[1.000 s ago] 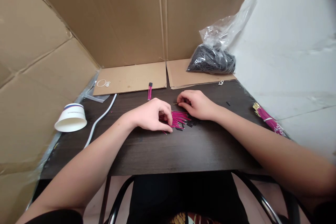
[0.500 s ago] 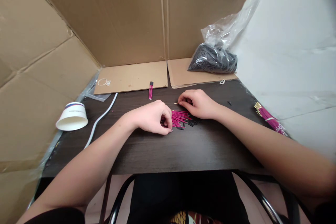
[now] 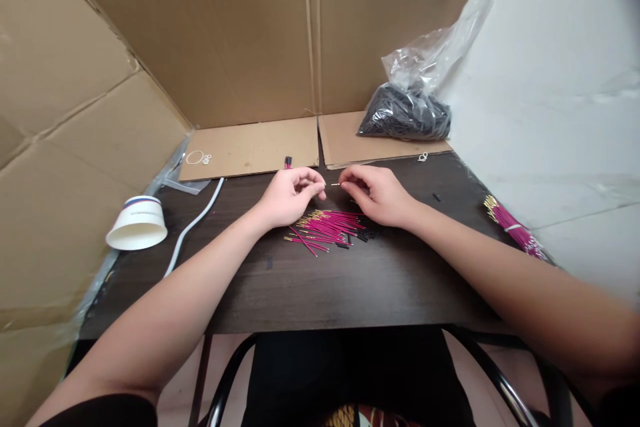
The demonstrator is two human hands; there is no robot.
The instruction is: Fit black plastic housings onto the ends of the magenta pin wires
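Observation:
My right hand (image 3: 375, 193) is closed in a pinch on a short wire. Its bare metal tip (image 3: 335, 184) points left out of the fingers, and the rest is hidden in the hand. Facing it across a small gap, my left hand (image 3: 293, 197) pinches at thumb and forefinger; what it holds, if anything, is too small to name. Below both hands lies a loose pile of magenta wires (image 3: 330, 227) with gold-coloured ends. Several short black sleeves (image 3: 343, 246) lie at the pile's right side. Behind my left hand, a few black-capped magenta wires (image 3: 288, 161) are partly covered.
A clear bag of black pieces (image 3: 405, 113) stands on cardboard (image 3: 345, 152) at the back right. A tied magenta wire bundle (image 3: 515, 227) lies at the right edge. On the left are a paper cup (image 3: 137, 223) and a white cable (image 3: 195, 223). Cardboard walls (image 3: 240, 33) enclose the back and left.
My left hand has moved up and away from the pile, uncovering its gold ends, and now faces my right hand. My right hand has risen slightly with its wire.

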